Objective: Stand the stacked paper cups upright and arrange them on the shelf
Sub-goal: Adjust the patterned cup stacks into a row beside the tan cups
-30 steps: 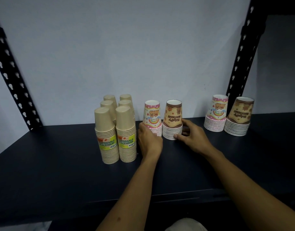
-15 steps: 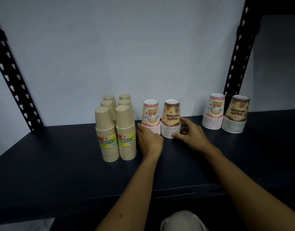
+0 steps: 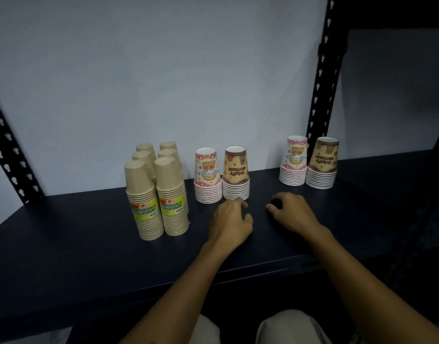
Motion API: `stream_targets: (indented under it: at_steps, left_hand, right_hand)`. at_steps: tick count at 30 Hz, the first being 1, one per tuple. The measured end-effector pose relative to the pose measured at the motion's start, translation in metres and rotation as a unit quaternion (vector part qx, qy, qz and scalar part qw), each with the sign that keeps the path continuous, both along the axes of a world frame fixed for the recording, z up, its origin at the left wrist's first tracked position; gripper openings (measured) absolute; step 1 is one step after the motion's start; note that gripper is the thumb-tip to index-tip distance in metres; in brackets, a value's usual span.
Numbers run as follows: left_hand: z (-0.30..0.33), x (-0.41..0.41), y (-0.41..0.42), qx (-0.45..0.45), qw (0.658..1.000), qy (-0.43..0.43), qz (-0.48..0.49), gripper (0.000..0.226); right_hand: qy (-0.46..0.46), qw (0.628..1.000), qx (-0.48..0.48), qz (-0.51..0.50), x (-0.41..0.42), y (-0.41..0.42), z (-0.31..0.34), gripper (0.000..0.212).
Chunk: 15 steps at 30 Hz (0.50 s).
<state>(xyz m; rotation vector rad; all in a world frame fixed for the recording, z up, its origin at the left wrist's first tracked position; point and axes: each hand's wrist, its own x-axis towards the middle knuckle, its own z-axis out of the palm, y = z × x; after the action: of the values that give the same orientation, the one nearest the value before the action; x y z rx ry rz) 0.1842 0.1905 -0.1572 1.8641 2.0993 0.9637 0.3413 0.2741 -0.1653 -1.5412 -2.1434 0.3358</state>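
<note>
Several stacks of paper cups stand upside down on the dark shelf [image 3: 64,244]. A block of tan stacks [image 3: 158,194] with yellow-green labels is on the left. Beside it stand a pink stack [image 3: 207,180] and a brown stack [image 3: 236,177], touching each other. A second pink stack [image 3: 294,163] and brown stack [image 3: 322,165] stand further right by the upright post. My left hand [image 3: 232,218] hovers just in front of the middle brown stack, holding nothing. My right hand [image 3: 294,211] is loosely curled to its right, apart from every stack.
A black perforated post [image 3: 323,78] rises behind the right-hand stacks and another [image 3: 12,165] slants at the left. A pale wall closes the back. The shelf's front edge [image 3: 263,266] runs under my forearms; my knees show below.
Both hands have let go of the middle pink and brown stacks and drawn back towards me. Those two stacks stay standing next to the tan block.
</note>
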Motion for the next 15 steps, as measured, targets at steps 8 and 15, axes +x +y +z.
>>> stream_targets:
  at_steps: [8,15]
  left_hand:
    - [-0.001,0.037,0.038,-0.031,0.983,0.109,-0.145,0.037]
    - [0.0,0.059,0.085,-0.052,0.987,0.066,-0.137,0.036]
  right_hand:
    - [-0.004,0.993,-0.018,-0.119,0.081,-0.01,0.004,0.041]
    - [-0.031,0.989,-0.004,-0.144,0.108,0.008,0.008,0.028]
